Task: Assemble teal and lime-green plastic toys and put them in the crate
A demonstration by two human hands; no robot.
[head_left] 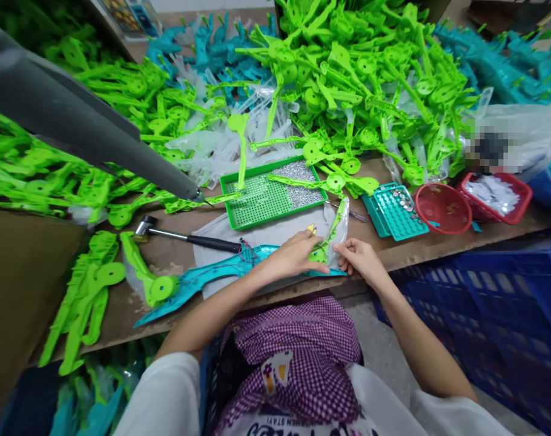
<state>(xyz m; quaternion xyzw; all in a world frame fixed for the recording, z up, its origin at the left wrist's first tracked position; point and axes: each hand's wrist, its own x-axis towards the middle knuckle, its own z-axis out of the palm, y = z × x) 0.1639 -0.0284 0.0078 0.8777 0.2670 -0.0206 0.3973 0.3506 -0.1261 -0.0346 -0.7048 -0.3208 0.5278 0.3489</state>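
My left hand (297, 254) and my right hand (358, 257) meet at the bench's front edge. Both pinch a clear plastic bag (340, 225) with a green plastic part (326, 242) inside it. The left fingers press on the lower end of the bagged part; the right fingers grip the bag's right edge. Under the hands lies a long teal plastic piece (203, 278) with thin wires at its middle, resting on a grey cloth (266, 235). A black-handled hammer (184, 237) lies just left of the hands.
A green perforated tray (261, 200) holds small silver bits. To the right are a teal tray (396, 212) with metal discs, a round red basket (443, 209) and a red bin (496, 197). Heaps of green parts (357, 79) cover the bench. A grey tube (75, 121) slants from the left. Blue crates (507, 309) stand at right.
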